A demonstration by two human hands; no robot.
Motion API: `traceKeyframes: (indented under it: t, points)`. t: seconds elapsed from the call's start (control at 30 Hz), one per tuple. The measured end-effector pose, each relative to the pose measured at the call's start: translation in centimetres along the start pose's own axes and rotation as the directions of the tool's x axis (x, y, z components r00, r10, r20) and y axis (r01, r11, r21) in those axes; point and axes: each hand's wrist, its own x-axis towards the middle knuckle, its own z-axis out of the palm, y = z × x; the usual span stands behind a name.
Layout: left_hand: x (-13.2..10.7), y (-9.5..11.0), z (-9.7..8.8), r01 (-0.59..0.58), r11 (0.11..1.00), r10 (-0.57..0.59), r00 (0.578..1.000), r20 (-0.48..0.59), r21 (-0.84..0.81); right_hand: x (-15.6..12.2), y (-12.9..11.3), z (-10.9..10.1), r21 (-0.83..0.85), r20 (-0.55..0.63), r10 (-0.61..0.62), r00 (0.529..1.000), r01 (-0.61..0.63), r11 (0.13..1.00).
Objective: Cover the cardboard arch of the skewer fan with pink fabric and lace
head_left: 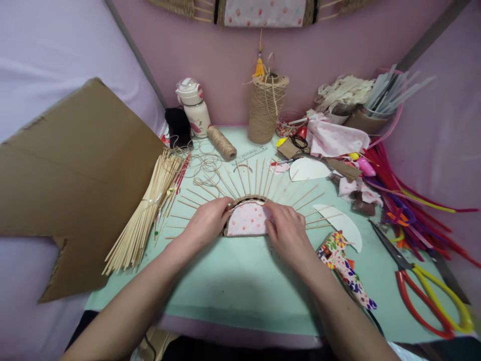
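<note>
A half-round craft piece (246,220) covered in white fabric with small pink prints lies flat on the table in front of me. Twine and a dark braid edge its curved rim, and thin wooden sticks (259,178) fan outward from it. My left hand (210,218) is closed at the left end of the rim, thumb and fingers pinching it. At the opposite side, my right hand (287,225) has its curled fingers pressed on the right edge. Both hands cover parts of the rim and some sticks.
Left are a bundle of sticks (139,225) and cardboard (75,185). Twine spools (266,110) and a bottle (197,113) stand behind. A flower-patterned glue gun (343,265), scissors (417,281), white card pieces (310,169) and pipe cleaners (417,210) lie right.
</note>
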Motion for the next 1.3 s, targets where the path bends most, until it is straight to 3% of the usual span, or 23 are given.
traceKeyframes:
  t: [0.27, 0.6, 0.73, 0.83, 1.0, 1.13, 1.3]
  points:
    - [-0.6, 0.3, 0.1, 0.077, 0.983, -0.08, 0.997, -0.009, -0.169, 0.0, -0.2, -0.4, -0.012, 0.032, 0.006, 0.999, -0.006, 1.0]
    - [-1.8, 1.5, 0.1, 0.11, 0.99, -0.11, 0.994, 0.006, -0.085, 0.2, -0.1, -0.6, 0.001, 0.005, -0.007, 1.0, 0.007, 1.0]
    - [-1.3, 2.5, 0.4, 0.053, 0.998, -0.056, 0.991, -0.124, -0.024, 1.3, 0.2, -0.8, 0.028, -0.102, -0.03, 0.994, 0.033, 0.999]
    - [0.4, 2.9, 1.7, -0.02, 0.992, -0.012, 0.967, -0.256, -0.121, 2.6, 0.5, -0.3, 0.096, -0.069, -0.078, 0.995, 0.084, 0.992]
    - [2.6, 2.9, 3.9, -0.001, 0.964, -0.072, 0.963, -0.262, -0.267, 4.4, 0.6, 0.9, 0.248, -0.007, -0.067, 0.998, 0.067, 0.966]
    - [2.6, 2.9, 4.3, 0.052, 0.964, -0.122, 0.958, -0.258, -0.262, 4.8, 0.2, 1.3, 0.246, -0.019, -0.006, 1.0, 0.011, 0.969]
    - [2.5, 3.0, 4.8, 0.018, 0.975, -0.088, 0.947, -0.309, -0.222, 4.7, 0.0, 1.4, 0.224, -0.026, 0.002, 1.0, 0.004, 0.975]
